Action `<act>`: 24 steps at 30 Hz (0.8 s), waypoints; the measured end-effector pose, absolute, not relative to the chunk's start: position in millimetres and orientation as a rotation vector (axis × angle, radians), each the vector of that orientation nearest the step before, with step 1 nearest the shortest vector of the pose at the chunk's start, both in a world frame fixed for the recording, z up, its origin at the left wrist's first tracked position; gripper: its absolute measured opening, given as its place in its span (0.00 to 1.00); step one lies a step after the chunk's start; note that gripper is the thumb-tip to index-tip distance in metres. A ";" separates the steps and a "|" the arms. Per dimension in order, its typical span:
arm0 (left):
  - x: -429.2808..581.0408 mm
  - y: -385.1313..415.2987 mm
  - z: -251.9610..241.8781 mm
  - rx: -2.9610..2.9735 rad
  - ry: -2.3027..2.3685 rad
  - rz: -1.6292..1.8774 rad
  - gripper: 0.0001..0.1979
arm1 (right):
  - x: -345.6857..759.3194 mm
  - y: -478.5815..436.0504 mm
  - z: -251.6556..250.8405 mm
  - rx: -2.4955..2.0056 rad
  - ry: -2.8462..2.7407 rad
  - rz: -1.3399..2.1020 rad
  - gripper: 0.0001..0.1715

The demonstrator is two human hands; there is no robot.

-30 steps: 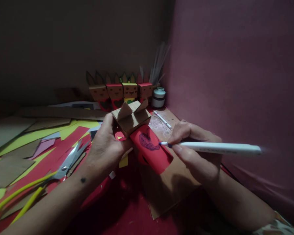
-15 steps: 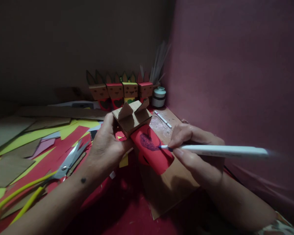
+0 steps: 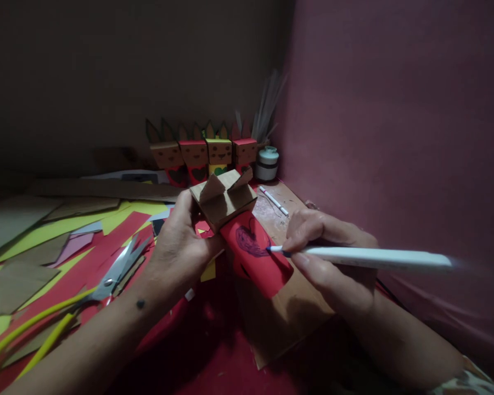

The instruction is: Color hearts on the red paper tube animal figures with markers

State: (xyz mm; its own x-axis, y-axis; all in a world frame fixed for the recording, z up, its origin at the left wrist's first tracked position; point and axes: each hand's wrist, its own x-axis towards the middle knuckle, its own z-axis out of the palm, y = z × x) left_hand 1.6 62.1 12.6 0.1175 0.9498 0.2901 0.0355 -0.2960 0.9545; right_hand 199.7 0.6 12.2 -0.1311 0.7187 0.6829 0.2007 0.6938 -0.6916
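A cardboard figure has a box head (image 3: 226, 206) with two upright ear pieces and a red paper tube body (image 3: 267, 271). My left hand (image 3: 185, 233) is closed round the figure from the left, thumb under the head; some of its fingers are hidden behind. On the red body is a dark purple heart shape (image 3: 249, 241), partly filled in. My right hand (image 3: 325, 252) pinches a white marker (image 3: 379, 258), whose blue tip touches the heart's right edge. Beneath the figure lies a piece of brown cardboard (image 3: 284, 329).
Four similar figures (image 3: 195, 153) stand in a row at the back, beside a pale jar (image 3: 267, 163). Another marker (image 3: 274, 201) lies behind my right hand. Yellow-handled scissors (image 3: 107, 282) rest on paper and cardboard scraps at left. A pink wall rises at right.
The heart's right side shows slightly more dark colouring. The figure and the marker have shifted very slightly; both hands keep their hold.
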 end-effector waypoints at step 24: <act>-0.2 62.9 12.5 1.547 0.997 1.308 0.30 | 203.3 2.1 13.0 -0.745 -1.703 0.538 0.09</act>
